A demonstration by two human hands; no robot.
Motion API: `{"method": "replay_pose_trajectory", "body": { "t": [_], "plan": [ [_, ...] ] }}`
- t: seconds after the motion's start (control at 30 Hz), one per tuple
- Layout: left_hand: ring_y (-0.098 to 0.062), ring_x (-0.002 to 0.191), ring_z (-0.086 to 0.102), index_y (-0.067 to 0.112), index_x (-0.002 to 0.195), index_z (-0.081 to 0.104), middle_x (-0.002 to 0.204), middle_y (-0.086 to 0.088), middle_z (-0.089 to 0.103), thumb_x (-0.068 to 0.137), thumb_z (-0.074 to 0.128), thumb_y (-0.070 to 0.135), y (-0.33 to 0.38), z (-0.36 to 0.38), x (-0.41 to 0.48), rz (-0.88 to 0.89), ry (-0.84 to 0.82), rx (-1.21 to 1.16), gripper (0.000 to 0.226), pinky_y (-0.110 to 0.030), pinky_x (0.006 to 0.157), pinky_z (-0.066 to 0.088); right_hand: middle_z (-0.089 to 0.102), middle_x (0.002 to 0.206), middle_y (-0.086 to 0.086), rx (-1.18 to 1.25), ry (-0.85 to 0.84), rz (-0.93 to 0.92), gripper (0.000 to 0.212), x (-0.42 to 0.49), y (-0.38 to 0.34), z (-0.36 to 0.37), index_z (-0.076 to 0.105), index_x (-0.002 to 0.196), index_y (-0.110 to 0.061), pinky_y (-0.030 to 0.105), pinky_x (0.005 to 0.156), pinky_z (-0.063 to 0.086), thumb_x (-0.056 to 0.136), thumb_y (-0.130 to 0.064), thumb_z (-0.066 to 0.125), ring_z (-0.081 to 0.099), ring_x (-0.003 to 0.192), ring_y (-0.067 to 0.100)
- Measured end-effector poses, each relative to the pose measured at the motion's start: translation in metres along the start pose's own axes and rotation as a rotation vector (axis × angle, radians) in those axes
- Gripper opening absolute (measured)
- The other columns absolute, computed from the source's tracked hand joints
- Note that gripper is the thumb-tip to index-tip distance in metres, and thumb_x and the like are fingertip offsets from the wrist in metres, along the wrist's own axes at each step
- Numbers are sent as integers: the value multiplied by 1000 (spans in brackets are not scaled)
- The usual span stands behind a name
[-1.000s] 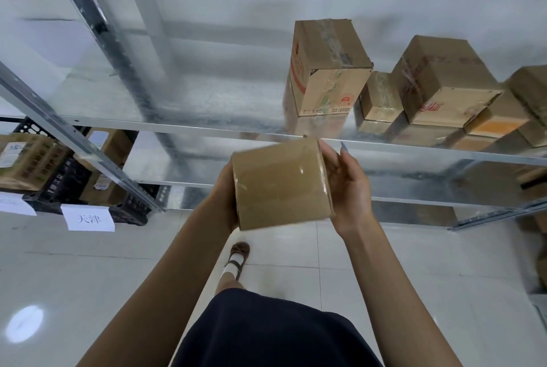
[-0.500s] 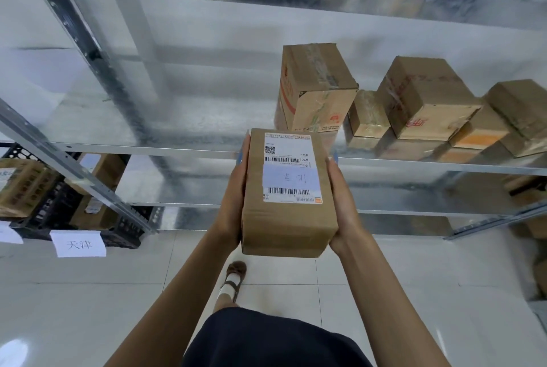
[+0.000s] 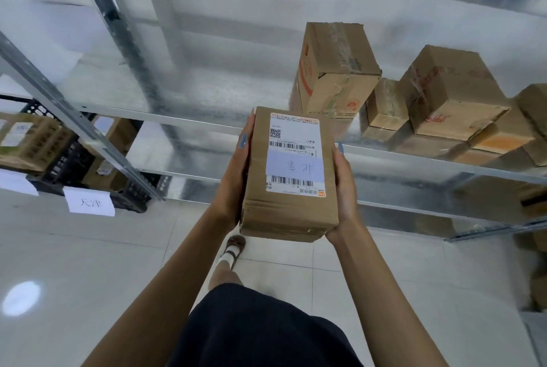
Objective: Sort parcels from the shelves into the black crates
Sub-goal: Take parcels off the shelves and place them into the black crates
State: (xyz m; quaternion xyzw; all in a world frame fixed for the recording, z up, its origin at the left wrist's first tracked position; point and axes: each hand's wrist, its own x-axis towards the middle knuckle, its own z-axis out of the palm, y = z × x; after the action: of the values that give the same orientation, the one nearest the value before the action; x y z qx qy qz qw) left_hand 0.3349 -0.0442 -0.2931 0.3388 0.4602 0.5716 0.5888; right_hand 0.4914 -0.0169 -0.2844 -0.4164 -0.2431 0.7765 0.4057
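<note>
A brown cardboard parcel (image 3: 288, 210) is held between both hands in front of the metal shelf (image 3: 189, 124). Its white shipping label with barcodes and a handwritten strip faces up, upside down to me. My left hand (image 3: 232, 189) presses the parcel's left side; my right hand (image 3: 344, 189) presses its right side. More cardboard parcels stand on the shelf: a tall one (image 3: 334, 67) just behind the held parcel and several stacked ones (image 3: 450, 91) to the right. Black crates (image 3: 134, 193) holding parcels sit low on the left.
A slanted metal shelf upright (image 3: 74, 121) crosses the left side. A white paper tag (image 3: 88, 202) with handwriting hangs on the front of a black crate. The shiny tiled floor (image 3: 74, 278) lies below, and my foot (image 3: 233, 247) is under the parcel.
The parcel was turned over so its label now faces up, then held steady. The view has shifted slightly closer to the parcel and shelf.
</note>
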Motion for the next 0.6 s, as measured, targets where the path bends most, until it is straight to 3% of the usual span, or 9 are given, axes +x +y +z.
{"method": "replay_pose_trajectory", "body": {
  "t": [0.1, 0.17, 0.27, 0.3, 0.37, 0.47, 0.6],
  "plan": [
    [-32, 140, 38, 14, 151, 29, 152, -15, 37, 104, 36, 43, 6, -19, -13, 63, 64, 28, 56, -56, 115, 27, 76, 87, 2, -44, -84, 43, 54, 4, 7, 20, 80, 78, -24, 26, 64, 56, 100, -45, 35, 71, 77, 17],
    [-26, 139, 40, 19, 150, 26, 150, -8, 41, 102, 35, 34, 4, -36, -30, 134, 101, -6, 52, -48, 114, 33, 75, 82, 0, -91, -161, 62, 53, 6, 19, 35, 78, 79, -25, 24, 60, 56, 102, -40, 33, 71, 72, 14],
    [-15, 133, 48, 22, 150, 22, 140, 7, 52, 97, 38, 29, 7, -60, -54, 230, 182, -76, 55, -36, 107, 42, 74, 98, 4, -140, -193, 95, 39, 14, 42, 60, 61, 127, -18, 24, 60, 55, 98, -38, 44, 72, 77, 15],
    [-15, 133, 48, 22, 151, 21, 140, 8, 52, 98, 34, 28, 10, -70, -61, 250, 212, -86, 56, -36, 107, 42, 71, 111, 8, -157, -202, 119, 55, 17, 50, 69, 48, 141, -16, 26, 61, 56, 91, -39, 50, 72, 82, 17],
    [-12, 132, 48, 22, 151, 21, 141, 10, 50, 97, 32, 28, 16, -92, -72, 279, 281, -72, 55, -33, 106, 44, 63, 127, 14, -184, -275, 181, 76, 24, 68, 89, 36, 149, -17, 27, 63, 57, 80, -41, 54, 72, 87, 19],
    [-11, 130, 50, 24, 153, 18, 148, 4, 43, 97, 28, 26, 25, -140, -92, 318, 373, -76, 57, -31, 100, 48, 63, 127, 14, -220, -380, 249, 81, 35, 99, 132, 35, 150, -20, 30, 65, 57, 76, -42, 59, 71, 93, 21],
    [-16, 132, 49, 24, 155, 10, 153, -3, 36, 99, 23, 22, 44, -219, -125, 368, 419, -83, 57, -31, 96, 49, 54, 141, 14, -257, -524, 351, 106, 46, 160, 206, 27, 152, -27, 39, 83, 55, 63, -51, 80, 56, 125, 32]
  ]
}}
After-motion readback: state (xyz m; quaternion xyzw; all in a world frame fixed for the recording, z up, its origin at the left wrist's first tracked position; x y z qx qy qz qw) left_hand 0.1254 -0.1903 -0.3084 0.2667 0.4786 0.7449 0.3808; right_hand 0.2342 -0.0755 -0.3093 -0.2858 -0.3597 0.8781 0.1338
